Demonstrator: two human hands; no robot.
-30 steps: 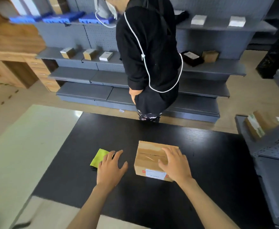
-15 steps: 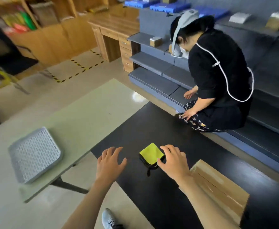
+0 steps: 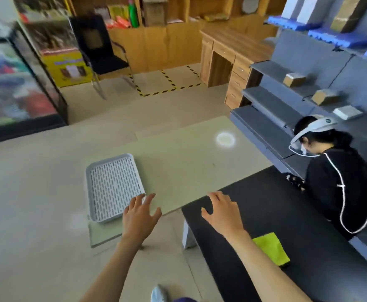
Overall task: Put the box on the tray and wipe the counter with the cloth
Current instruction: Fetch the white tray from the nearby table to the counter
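A white perforated tray (image 3: 113,186) lies on the pale green table (image 3: 189,166), near its front left corner. My left hand (image 3: 140,214) hovers open just right of the tray's near corner, holding nothing. My right hand (image 3: 223,211) is open and empty over the left end of the black counter (image 3: 287,225). The yellow-green cloth (image 3: 270,247) lies flat on the counter, just right of my right forearm. The cardboard box is out of view.
A person in black (image 3: 339,188) crouches at grey shelving (image 3: 276,114) beyond the counter's far edge. A black chair (image 3: 101,55), a wooden desk (image 3: 228,53) and a glass cabinet (image 3: 15,79) stand farther back. Bare floor lies between table and counter.
The view has swung left: the box has left the frame, the tray and pale table have come to the centre. My hands have gone from box and cloth to the table and counter edges.
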